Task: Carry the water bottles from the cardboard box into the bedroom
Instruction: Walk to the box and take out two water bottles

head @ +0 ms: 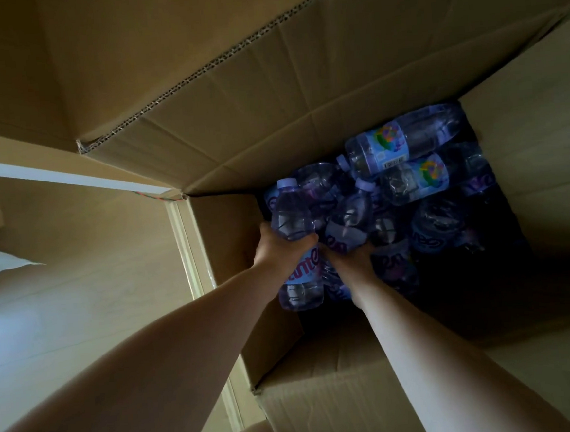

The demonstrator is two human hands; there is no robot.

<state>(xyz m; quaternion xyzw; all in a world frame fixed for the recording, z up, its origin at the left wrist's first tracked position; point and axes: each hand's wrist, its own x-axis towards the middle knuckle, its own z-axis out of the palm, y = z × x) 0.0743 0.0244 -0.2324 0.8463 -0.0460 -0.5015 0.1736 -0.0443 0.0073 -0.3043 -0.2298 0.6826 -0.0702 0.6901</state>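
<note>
deep inside the cardboard box (pixel 301 88), the left hand (pixel 276 247) clamped its grip round a purple-labelled water bottle (pixel 292 222); the right hand (pixel 351 258) gripped another bottle (pixel 349 221); label lettering unreadable.

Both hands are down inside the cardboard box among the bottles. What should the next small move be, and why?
Probably lift both hands straight up out of the cardboard box. The left hand already grips one water bottle around its middle, and the right hand appears closed on a second bottle. The tall box walls leave up as the free way out, and more bottles lie loose beneath.
</note>
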